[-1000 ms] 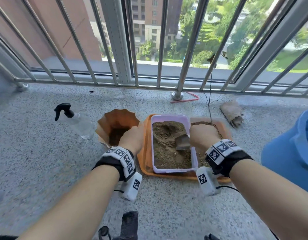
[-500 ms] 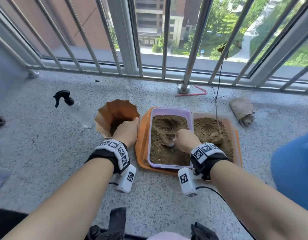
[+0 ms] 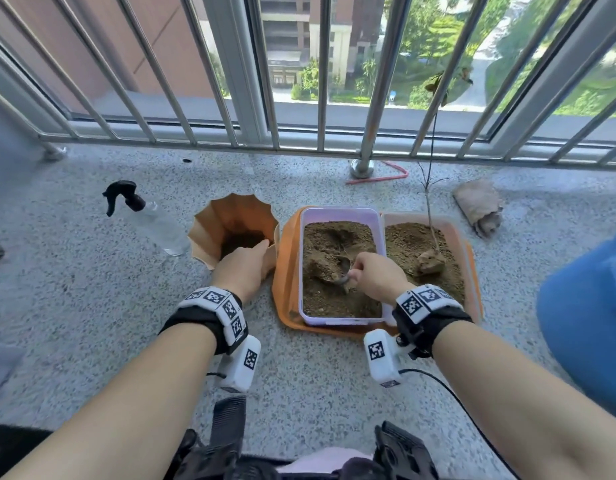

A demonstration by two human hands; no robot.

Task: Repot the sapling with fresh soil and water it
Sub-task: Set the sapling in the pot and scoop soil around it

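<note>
- I'm watching the right hand (image 3: 375, 277) working in the purple tub (image 3: 341, 320) of fresh soil (image 3: 334, 296), fingers curled tight round the handle of a metal scoop (image 3: 337, 270).
- The scoop's bowl is lying low in the dirt, pointing out from the fist toward nine o'clock, with a clod sitting against it on the far side.
- Here's what the next move is turning on, as I'm reading it: the orange pot (image 3: 230, 220) is sitting at nine o'clock from that scoop, just beside the tub and across its left wall, so the load is needing a lift and a short carry leftward.
- The left hand (image 3: 242, 266) is gripping the pot's near rim, fingers reaching over the edge into the mouth, steadying it; the pot is tipping its opening toward me.
- I'm seeing only a dark layer of soil at the pot's bottom, so I'm judging the filling as barely begun.
- The sapling (image 3: 431, 202) is standing upright in the pink tub (image 3: 462, 251) at three o'clock of the purple one, not yet moved.
- The spray bottle (image 3: 150, 220) is lying at nine o'clock of the pot, untouched.
</note>
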